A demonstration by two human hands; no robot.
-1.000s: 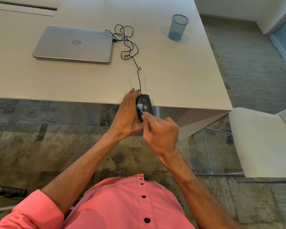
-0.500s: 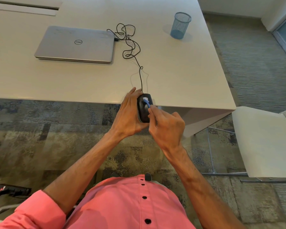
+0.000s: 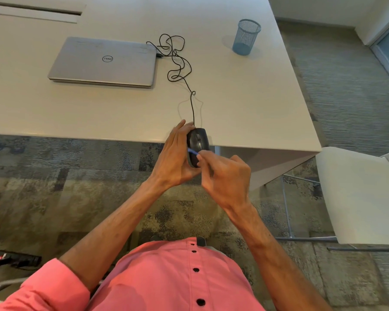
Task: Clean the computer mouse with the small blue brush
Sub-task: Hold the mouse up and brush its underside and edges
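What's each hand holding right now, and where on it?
Left hand grips the black corded computer mouse by its left side; right hand pinches the small blue brush by its handle.

The closed silver laptop (image 3: pixel 103 61) bears a round Dell logo (image 3: pixel 107 58) on its lid. The logo appears upside down in the head view. No other text is legible.

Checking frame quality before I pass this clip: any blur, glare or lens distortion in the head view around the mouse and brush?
Head view: soft, even light, no glare; cup and cable cast faint shadows on the table. Head view: right hand and brush slightly smeared, mouse sharp enough. Head view: wide lens splays the table edges.
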